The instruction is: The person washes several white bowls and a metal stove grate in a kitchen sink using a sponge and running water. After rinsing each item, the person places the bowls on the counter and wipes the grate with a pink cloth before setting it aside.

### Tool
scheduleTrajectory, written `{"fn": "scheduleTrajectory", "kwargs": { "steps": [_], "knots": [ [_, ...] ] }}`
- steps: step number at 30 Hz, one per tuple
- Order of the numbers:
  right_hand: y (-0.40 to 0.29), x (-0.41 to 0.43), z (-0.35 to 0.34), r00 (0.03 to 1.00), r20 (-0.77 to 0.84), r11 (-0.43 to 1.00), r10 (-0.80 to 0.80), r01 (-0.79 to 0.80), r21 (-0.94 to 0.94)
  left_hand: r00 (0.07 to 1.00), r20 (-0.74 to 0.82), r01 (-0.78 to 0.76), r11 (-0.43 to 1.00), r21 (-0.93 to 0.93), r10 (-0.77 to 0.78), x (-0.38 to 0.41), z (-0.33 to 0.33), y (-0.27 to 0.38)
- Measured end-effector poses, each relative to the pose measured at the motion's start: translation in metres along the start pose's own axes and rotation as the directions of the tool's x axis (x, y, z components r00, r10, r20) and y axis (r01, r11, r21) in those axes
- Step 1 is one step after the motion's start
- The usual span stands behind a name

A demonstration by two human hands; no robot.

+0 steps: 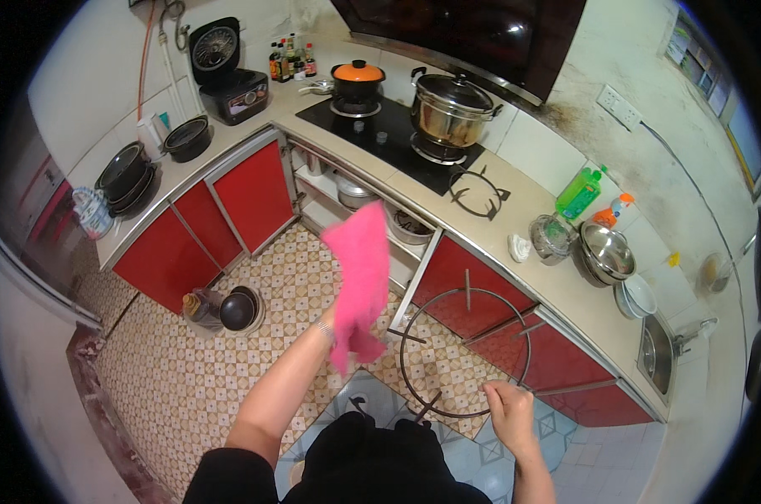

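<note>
A pink cloth [364, 277] hangs over and around my left hand [345, 315], slightly blurred and hiding most of the fingers. My right hand [511, 406] grips the rim of a round metal pan support [401, 353] with several prongs, held above the floor in front of my body. A second, smaller pan support [498, 192] lies on the counter at the right end of the black gas hob [386, 145]. On that hob stand a steel pot with a glass lid [451, 110] and a dark pot with an orange lid [358, 82].
The pale countertop [487, 246] bears a green bottle [578, 192], steel bowls [607, 252] and a rice cooker [232, 94] with its lid up. Below it, an uncovered cupboard shelf [323, 183] holds pans. Black bowls [238, 309] sit on the tiled floor at left.
</note>
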State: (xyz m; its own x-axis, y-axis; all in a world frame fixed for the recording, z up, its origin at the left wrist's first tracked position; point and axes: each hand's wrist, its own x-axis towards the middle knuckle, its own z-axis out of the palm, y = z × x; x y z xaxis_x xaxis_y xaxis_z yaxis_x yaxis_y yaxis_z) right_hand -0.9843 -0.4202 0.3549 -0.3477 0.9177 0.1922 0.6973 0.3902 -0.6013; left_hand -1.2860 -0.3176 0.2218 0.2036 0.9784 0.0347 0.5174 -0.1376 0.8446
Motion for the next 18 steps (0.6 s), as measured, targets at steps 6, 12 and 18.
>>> {"fn": "scheduleTrajectory", "kwargs": {
  "steps": [6,12,18],
  "knots": [
    [-0.033,0.028,-0.008,0.978,0.115,0.983,-0.176,0.180,-0.026,0.986,0.166,0.109,0.674,-0.730,0.020,-0.012,0.002,0.070],
    [-0.029,0.031,-0.011,0.941,0.210,0.960,-0.265,0.278,-0.037,0.974,-0.225,-0.134,0.707,-0.695,-0.036,-0.013,0.004,0.098],
    [-0.040,0.045,-0.055,0.929,0.318,0.972,-0.190,0.224,-0.072,0.872,-0.208,-0.355,0.865,0.356,0.443,0.021,0.000,0.009]
  ]
}}
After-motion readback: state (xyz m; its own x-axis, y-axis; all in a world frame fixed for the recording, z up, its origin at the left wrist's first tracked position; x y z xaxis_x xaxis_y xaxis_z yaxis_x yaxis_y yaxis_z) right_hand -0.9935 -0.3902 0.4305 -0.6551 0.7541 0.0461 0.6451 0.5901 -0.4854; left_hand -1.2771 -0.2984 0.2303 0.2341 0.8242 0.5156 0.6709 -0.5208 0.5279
